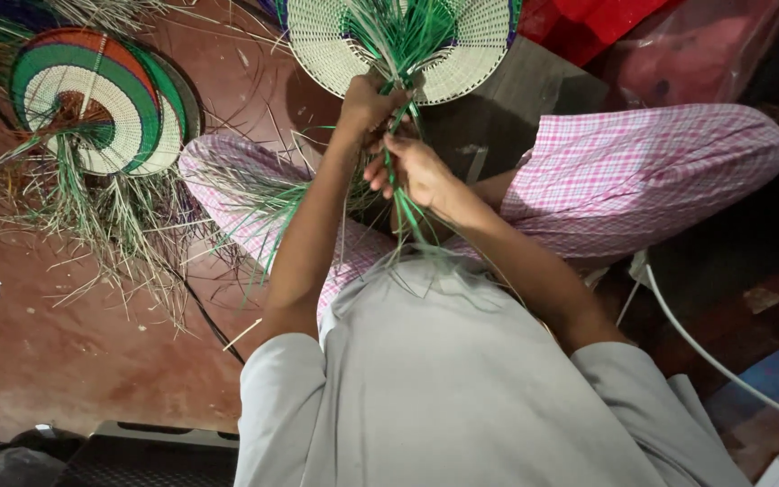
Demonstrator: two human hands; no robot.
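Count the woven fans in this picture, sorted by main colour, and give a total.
Cream round woven fan with green strands, held in both hands: 1
Green, white and red banded woven fans stacked on the floor: at least 2, overlapping
Total: at least 3

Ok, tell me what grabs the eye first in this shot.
Top centre, both hands, left hand and right hand, grip the green strands trailing from a cream woven fan. Upper left on the reddish floor lies a stack of striped fans amid loose straw.
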